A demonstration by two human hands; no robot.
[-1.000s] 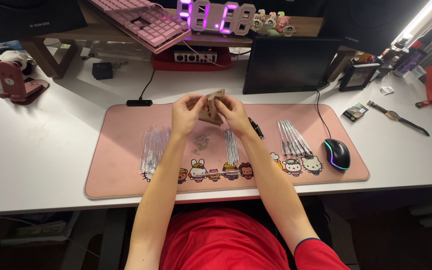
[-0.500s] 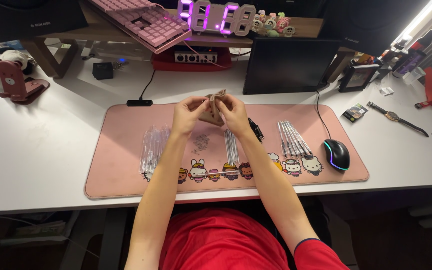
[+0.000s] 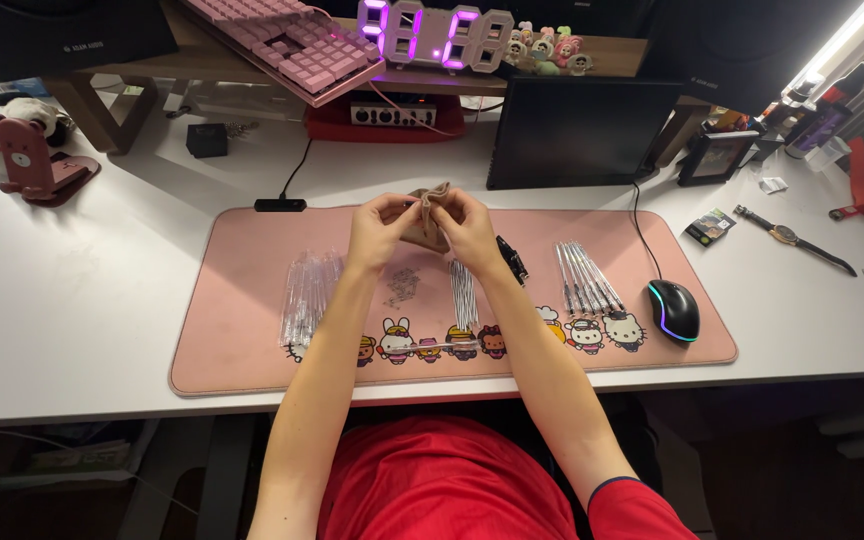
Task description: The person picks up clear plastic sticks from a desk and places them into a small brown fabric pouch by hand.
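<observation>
Pink desk mat point(image 3: 252, 340) below; left hand point(image 3: 380, 232), right hand point(image 3: 470, 228) raised, pinching small tan pouch point(image 3: 426, 222).

Your left hand point(image 3: 380, 232) and right hand point(image 3: 469, 228) together over the desk mat point(image 3: 252, 350), small pouch point(image 3: 425, 222) between them, clear tubes point(image 3: 309, 297) to your left, pens point(image 3: 582, 277) to your right, mouse point(image 3: 673, 310) further right, keyboard point(image 3: 292, 45) far behind.

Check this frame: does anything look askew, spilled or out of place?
The pink keyboard sits tilted, overhanging the wooden shelf. A small loose pile of metal bits lies on the pink mat, below the pouch both hands hold.
</observation>
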